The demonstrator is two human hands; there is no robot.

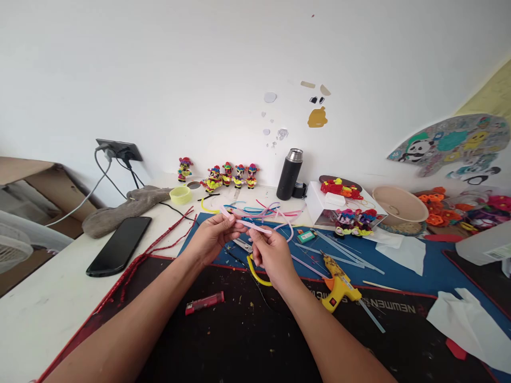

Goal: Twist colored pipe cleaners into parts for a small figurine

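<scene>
My left hand (215, 234) pinches a pale pink pipe cleaner (261, 230) between thumb and fingers. Its other end is in my right hand (275, 258), closed with the thumb on top. The pipe cleaner is held above the mat, and one bent end sticks up past my left fingers. Behind my hands lie loose pink, lilac and blue pipe cleaners (279, 211). Below my right hand curves a yellow pipe cleaner (257, 274). Scissors (242, 245) lie partly hidden beneath my hands.
A yellow glue gun (339, 284) lies right, near clear glue sticks (347, 250). A small red tool (205, 302) rests on the dark mat (223, 346). A phone (120, 246) lies left. Several figurines (239, 175), a black thermos (290, 174) and a white box (319, 205) stand behind.
</scene>
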